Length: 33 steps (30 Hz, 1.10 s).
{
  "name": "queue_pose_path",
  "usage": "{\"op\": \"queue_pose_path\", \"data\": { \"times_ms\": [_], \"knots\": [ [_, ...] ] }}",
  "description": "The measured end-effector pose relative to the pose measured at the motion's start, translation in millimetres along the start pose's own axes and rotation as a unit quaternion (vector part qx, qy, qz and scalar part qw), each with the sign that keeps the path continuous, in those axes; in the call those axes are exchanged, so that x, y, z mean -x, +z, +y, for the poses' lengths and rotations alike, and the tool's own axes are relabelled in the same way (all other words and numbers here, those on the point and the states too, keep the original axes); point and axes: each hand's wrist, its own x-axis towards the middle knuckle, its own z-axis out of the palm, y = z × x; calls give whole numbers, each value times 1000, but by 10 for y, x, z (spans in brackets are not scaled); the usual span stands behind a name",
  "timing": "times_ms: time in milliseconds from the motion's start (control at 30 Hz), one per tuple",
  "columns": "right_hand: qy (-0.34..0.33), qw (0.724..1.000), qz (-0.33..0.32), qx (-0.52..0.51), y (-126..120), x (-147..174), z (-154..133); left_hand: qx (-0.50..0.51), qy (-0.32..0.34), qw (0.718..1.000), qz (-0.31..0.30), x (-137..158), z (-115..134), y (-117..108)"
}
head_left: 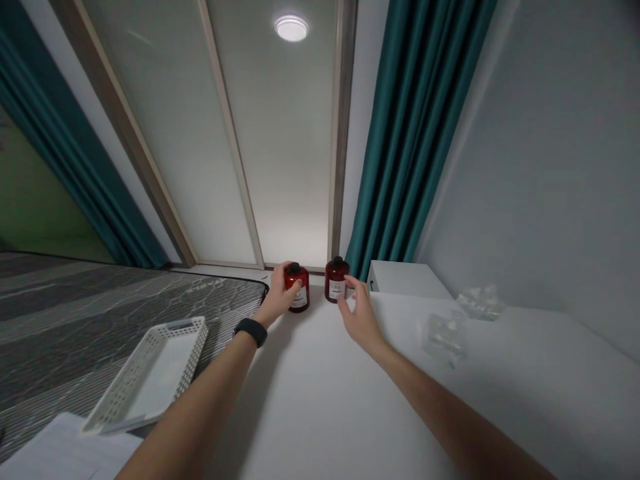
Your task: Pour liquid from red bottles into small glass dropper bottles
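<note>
Two red bottles at the far end of a white table, with my hands upon them. My left hand, above a dark wristband, is closed around the left bottle, the thumb laid across its front. My right hand is half open at the side of the right bottle, thumb and fingers parted; whether the fingertips press or merely meet the glass or plastic, I cannot tell. Done, as far as shown: both bottles stand upright on the table, side by side with a narrow gap, dark tops on and pale labels turned towards me. Unfinished, in my judgement: the handling itself, since neither hand has come away from its bottle. To my right on the table lie two clear wrappers, well apart from the bottles; their origin is not shown. To my left, a white basket sits on a grey striped surface, beside white paper.
</note>
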Motion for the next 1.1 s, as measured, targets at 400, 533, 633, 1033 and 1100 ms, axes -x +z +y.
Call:
{"op": "queue_pose_path", "data": {
  "times_ms": [400, 533, 633, 1033, 1100],
  "knots": [
    [92, 994, 4, -66, 307, -670, 653, 39, -57, 996, -53, -386, -246, -398],
    [95, 989, -46, -100, 480, -682, 575, 50, -69, 993, -80, -436, -245, -478],
    [89, 988, -66, -110, 641, -699, 489, 53, -74, 991, -95, -466, -245, -509],
    [84, 986, -87, -118, 1041, -792, 371, 65, -86, 988, -114, -508, -218, -589],
    [85, 986, -82, -116, 1079, -806, 373, 74, -89, 987, -113, -508, -219, -582]
  ]
}}
